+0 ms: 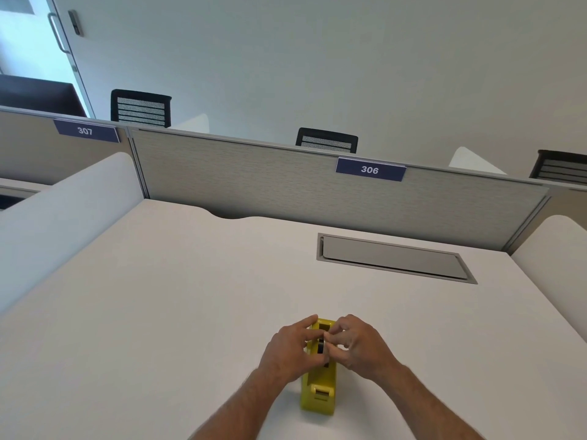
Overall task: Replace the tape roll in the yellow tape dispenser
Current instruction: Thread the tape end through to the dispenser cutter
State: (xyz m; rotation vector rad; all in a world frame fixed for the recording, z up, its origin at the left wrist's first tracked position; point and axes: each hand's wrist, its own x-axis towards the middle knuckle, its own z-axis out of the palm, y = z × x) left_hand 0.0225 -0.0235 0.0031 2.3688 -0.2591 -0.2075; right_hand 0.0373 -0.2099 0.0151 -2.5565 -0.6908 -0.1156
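The yellow tape dispenser (319, 392) stands on the white desk (174, 296) near its front edge, cutter end toward me. My left hand (290, 350) wraps the dispenser's left side, fingers curled over its top. From the right, my right hand (359, 342) pinches at the roll slot with thumb and fingers. A small dark part of the tape roll (322, 346) shows between the fingertips of both hands; most of the roll is hidden by them.
A grey cable hatch (394, 257) is set into the desk at the back right. A grey partition (286, 182) with a "306" label closes the far edge, and white side dividers (63, 214) stand left and right. Office chairs show behind the partition.
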